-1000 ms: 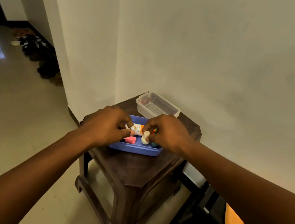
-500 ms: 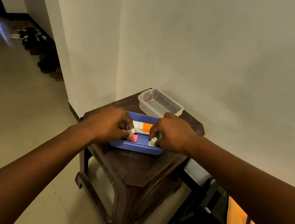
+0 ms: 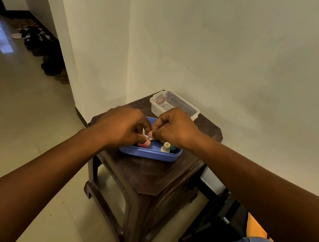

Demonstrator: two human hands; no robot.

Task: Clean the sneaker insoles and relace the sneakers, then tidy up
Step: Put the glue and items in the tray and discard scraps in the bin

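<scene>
Both hands meet over the shallow blue plastic tray (image 3: 149, 155) on the dark brown plastic stool (image 3: 150, 181). Left hand (image 3: 120, 127) and right hand (image 3: 176, 129) have fingers curled, tips together on one small white item (image 3: 147, 135) — mostly hidden, can't tell what it is. In the tray: pink block (image 3: 143, 144) near left, small cream bottle (image 3: 166, 146) near right. Clear plastic container (image 3: 173, 104) sits just beyond the tray, by the wall. Row of shoes (image 3: 39, 46) far left on the floor — no sneaker or insole identifiable.
</scene>
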